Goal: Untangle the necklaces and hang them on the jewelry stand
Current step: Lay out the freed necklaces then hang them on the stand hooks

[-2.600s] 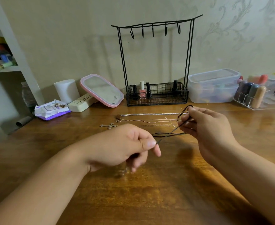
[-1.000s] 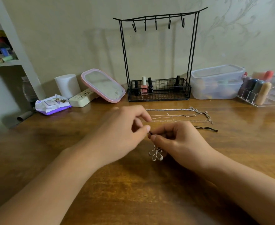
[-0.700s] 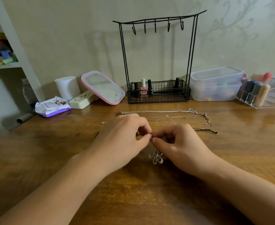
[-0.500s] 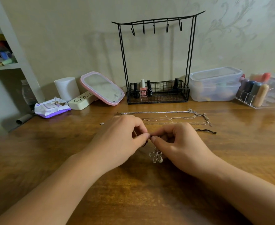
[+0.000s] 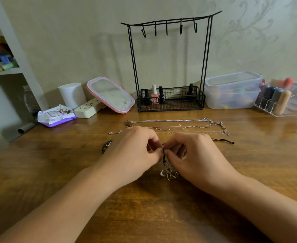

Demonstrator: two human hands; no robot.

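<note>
Untangling step: left hand and right hand pinch the black cord above its flower pendant; next, lift it to a stand hook.

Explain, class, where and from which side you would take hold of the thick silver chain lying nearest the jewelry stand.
Pinch the thick silver chain near mid-length, coming straight down from above. It lies flat and straight on the table, clear of both hands, while its right end bunches against the thinner chains, so a middle grip probably avoids snagging.
</note>
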